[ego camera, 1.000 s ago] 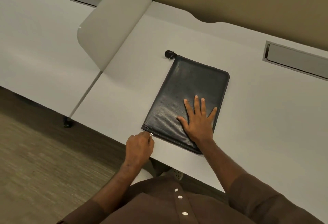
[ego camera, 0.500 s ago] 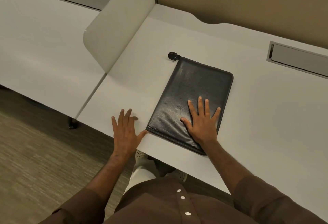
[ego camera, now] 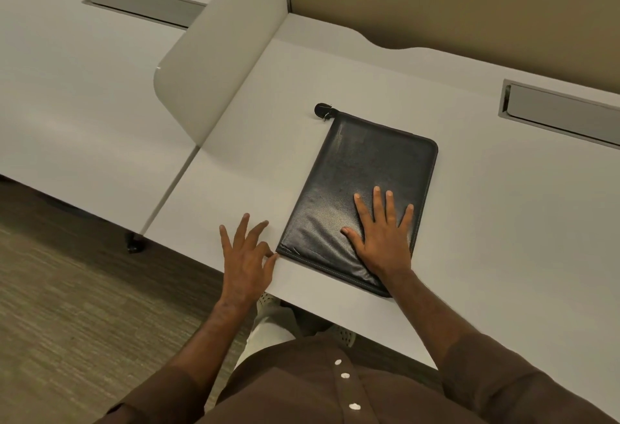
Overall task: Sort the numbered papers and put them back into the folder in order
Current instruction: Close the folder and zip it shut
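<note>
On the white desk, near its front edge: one black zippered folder, closed, lying flat and turned slightly askew to the desk edge. All places below are given relative to this folder.

Right hand: flat on the folder's cover, at the near right part. Fingers straight and spread, thumb out to the left; palm pressing down on the leather. Nothing is gripped; the wrist crosses the folder's near edge.

Left hand: just beside the folder's near left corner, over the desk's front edge. Fingers spread and loosely extended, holding nothing. The thumb tip meets that corner; whether it actually touches the zipper there cannot be told.

Zipper pull tab: black, at the folder's far left corner, lying on the desk surface just outside the cover.

Numbered papers: none showing outside the folder.

Desk divider panel: pale, rounded at its near end, standing upright to the far left of the folder, well apart from it.

Cable tray slot: grey, recessed in the desk, to the far right of the folder.

Brown buttoned shirt: on the person, nearest the camera, below the folder's near edge.
</note>
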Demonstrator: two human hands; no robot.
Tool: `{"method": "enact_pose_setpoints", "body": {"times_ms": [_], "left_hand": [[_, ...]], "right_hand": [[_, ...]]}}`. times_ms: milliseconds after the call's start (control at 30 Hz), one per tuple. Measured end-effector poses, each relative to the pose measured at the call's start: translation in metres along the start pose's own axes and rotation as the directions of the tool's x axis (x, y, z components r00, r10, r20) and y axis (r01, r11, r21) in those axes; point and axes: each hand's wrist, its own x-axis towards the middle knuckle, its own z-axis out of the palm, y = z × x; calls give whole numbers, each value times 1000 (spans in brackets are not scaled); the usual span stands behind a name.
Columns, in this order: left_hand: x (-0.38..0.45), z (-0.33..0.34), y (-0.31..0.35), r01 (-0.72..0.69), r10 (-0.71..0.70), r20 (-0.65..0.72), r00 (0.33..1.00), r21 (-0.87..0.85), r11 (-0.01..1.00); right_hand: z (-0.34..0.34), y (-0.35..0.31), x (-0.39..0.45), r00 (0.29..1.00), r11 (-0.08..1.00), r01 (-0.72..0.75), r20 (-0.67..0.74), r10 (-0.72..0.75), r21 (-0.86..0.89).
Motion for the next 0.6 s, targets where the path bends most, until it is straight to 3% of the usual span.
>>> {"method": "enact_pose_setpoints", "body": {"times_ms": [300, 500, 600], "left_hand": [[-1, 4, -6, -32, 31, -24, 999, -54, 998], [7, 5, -30, 25, -21, 86, 996, -41, 999], [11, 4, -32, -15, 29, 121, 992, -111, 994]], "right_hand": [[0, -1, -1, 1000, 1000, -3, 12, 3, -29], [1, 0, 0, 1000, 999, -3, 29, 4, -39], [0, -1, 0, 1000, 1000, -6, 24, 6, -8]]}}
